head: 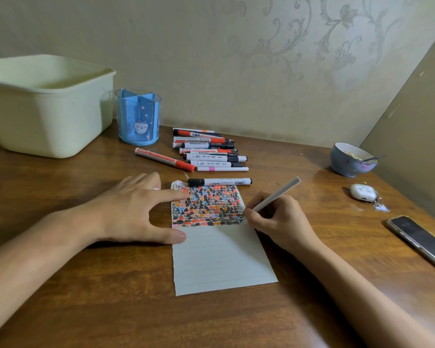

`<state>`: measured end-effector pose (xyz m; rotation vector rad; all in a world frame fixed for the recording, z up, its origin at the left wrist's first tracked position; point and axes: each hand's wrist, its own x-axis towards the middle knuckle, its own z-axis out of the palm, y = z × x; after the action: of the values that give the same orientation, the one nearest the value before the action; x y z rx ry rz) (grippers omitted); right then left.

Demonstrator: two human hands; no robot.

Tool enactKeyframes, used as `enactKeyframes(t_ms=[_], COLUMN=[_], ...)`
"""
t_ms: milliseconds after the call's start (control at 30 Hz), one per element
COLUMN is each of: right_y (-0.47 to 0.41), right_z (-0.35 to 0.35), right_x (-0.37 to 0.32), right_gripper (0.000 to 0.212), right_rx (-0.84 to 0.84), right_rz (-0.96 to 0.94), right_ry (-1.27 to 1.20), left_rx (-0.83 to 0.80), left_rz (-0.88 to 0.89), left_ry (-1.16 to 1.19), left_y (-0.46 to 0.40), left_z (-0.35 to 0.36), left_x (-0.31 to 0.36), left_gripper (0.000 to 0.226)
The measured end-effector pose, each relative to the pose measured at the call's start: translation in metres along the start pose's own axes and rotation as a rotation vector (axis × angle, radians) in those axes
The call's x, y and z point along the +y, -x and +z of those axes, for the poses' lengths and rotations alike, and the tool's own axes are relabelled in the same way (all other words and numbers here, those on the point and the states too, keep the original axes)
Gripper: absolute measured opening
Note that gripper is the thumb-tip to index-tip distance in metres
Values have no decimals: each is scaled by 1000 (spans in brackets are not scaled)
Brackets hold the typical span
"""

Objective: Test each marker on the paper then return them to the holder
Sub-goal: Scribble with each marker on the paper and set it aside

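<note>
- The right hand (278, 217) grips a white marker (276, 197) in a writing hold, fingers curled round the barrel, its back end tilted up and away. The tip is hidden behind the fingers but sits at the right edge of the paper (219, 247), beside the lowest row of marks, so this looks like a test stroke in hand.
- The left hand (133, 212) lies flat, fingers straight and spread. The forefinger presses the paper's coloured upper part and the thumb its left edge, probably to keep the sheet from sliding under the stroke; it holds nothing.
- The paper lies on the counter (111, 310), its upper half packed with red, black, blue and orange dabs, the lower lined half bare, so there is room for more tests.
- A black-capped marker (220, 182) lies just above the paper's top edge, a red marker (165, 159) lies apart at a slant, and a pile of markers (209, 149) lies further back.
- The blue holder (138, 116) stands left of the pile beside a pale tub (45, 106); no markers show in it, so returning seems not yet begun.
</note>
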<state>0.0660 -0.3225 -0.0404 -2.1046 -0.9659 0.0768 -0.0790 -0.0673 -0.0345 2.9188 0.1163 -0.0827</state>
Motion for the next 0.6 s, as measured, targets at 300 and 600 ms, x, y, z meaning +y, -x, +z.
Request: enactKeyframes(t_ms=[300,600], right_y=[1,2], right_z=[-1,-2], right_x=[0,-2], right_gripper=[18,19], right_rx=[1,-18], right_rz=[6,5], right_ry=[-37,-35], left_rx=[-26,-17], left_rz=[-5,-8], left_ry=[-18,-28], left_y=[0,0], left_z=[-1,0], left_x=[0,0], left_gripper=[103,105])
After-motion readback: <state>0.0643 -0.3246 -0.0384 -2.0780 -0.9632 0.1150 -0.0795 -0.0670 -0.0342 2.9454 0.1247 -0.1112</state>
